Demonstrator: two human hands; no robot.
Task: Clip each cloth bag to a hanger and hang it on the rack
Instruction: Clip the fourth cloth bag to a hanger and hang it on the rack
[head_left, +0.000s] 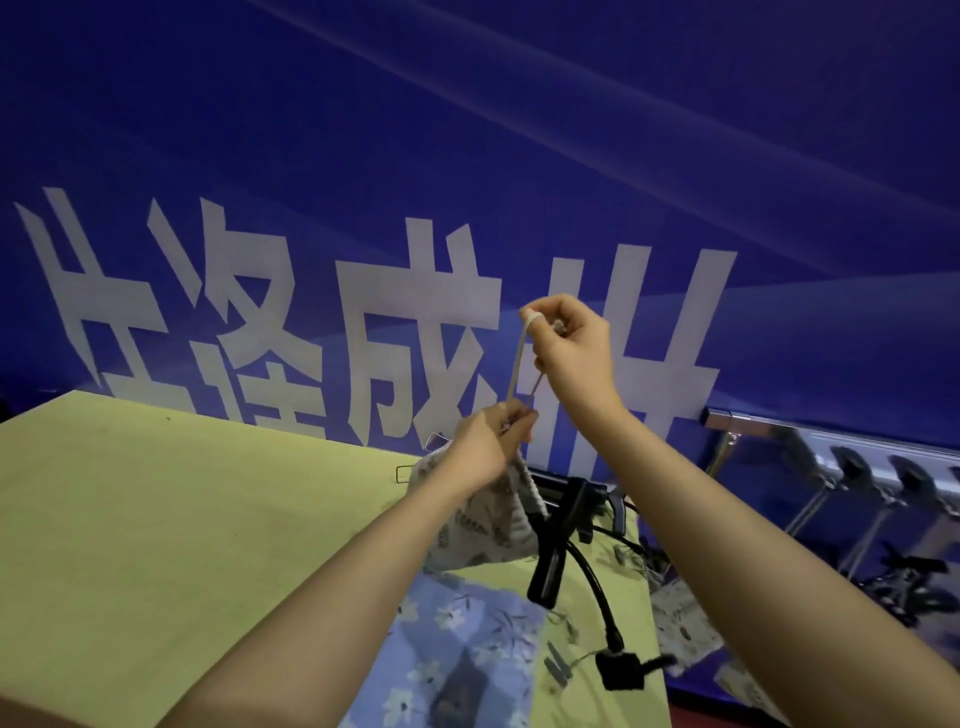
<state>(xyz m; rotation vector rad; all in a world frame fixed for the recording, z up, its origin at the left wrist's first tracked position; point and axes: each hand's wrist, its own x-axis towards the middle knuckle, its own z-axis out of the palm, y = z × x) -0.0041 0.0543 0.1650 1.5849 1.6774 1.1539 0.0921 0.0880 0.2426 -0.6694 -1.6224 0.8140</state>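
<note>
While the pale patterned cloth bag (485, 519) hung above the table's far right part, the left hand (491, 447) was closed around its gathered mouth, holding the bag clear of the table (182, 519). The right hand (574, 348) was raised above it, its fingers (545, 322) pinched shut on the top of a light drawstring (517, 364) – pulled taut between the 2 hands, probably to cinch the mouth or to free the cord before clipping. No hanger was in either hand, so the clipping step looked not yet begun.

Just beside the bag, black clip hangers (558, 540) lay in a loose tangle near the table's right edge, 1 clip (621, 670) dangling close to that edge; thin wire hooks showed behind the bag. A blue floral bag (457, 649) lay flat on the table below the hands, seemingly waiting its turn. Further right, past the table edge, a metal rack (831, 457) ran along the blue banner (467, 156), with hangers and what seemed to be other patterned bags already hanging there, though blur hid the details.

The table's left half lay bare, giving room to set the bag down. The tight spot was the right edge – the tangle could snag or slide off when 1 hanger is drawn out.
</note>
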